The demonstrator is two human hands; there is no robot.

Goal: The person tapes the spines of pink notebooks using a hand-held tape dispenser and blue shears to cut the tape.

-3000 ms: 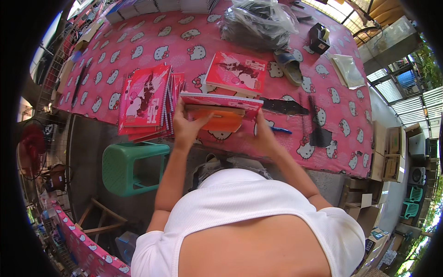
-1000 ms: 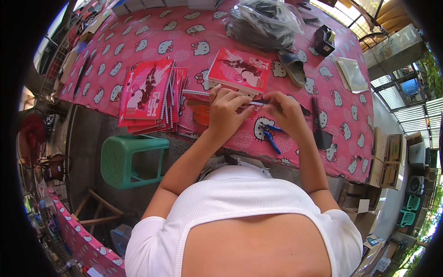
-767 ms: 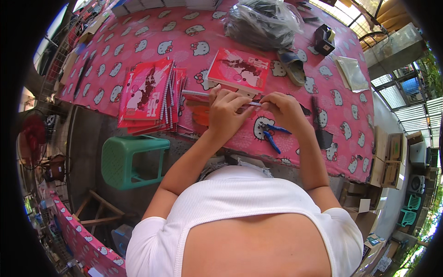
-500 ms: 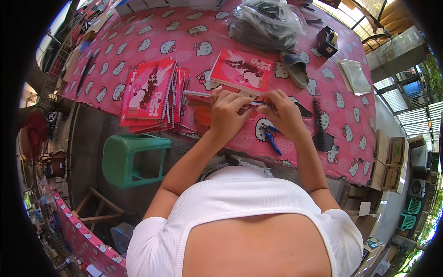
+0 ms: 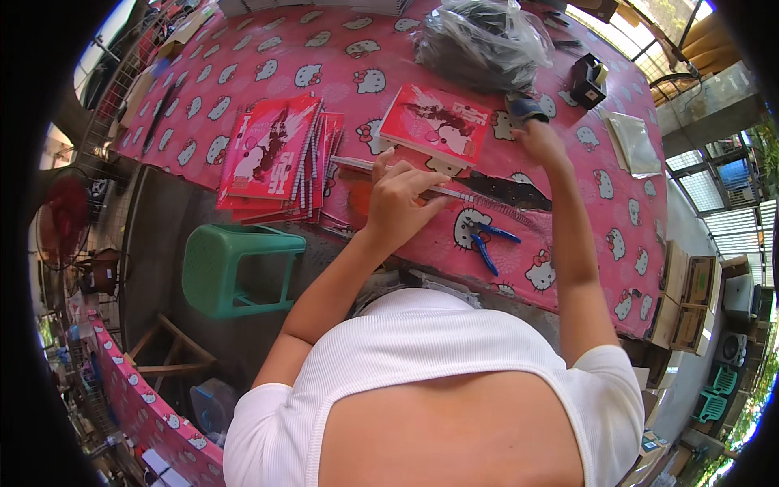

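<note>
My left hand [image 5: 399, 195] is closed on a thin notebook [image 5: 350, 165] held edge-on near the table's front, most of its cover hidden by the fingers. A spiral binding coil [image 5: 499, 209] stretches rightward from the notebook's edge. Farther right, my right hand [image 5: 542, 144] is closed over the near end of a grey-blue slipper [image 5: 523, 105], which it partly hides. Blue-handled pliers [image 5: 487, 243] lie spread on the table in front of the coil. Just beyond my left hand lies a stack of red-covered notebooks [image 5: 434, 122].
More red spiral notebooks [image 5: 272, 150] are piled at the left of the pink table [image 5: 268, 45]. A plastic bag of dark material [image 5: 483, 49], a black tape dispenser [image 5: 588, 81] and clear plastic sleeves [image 5: 633, 144] lie behind. A green stool [image 5: 235, 268] stands at the front left.
My right hand has left the coil by my left hand and moved up and right onto the slipper. My left hand still holds the notebook. More of the coil and pliers now shows.
</note>
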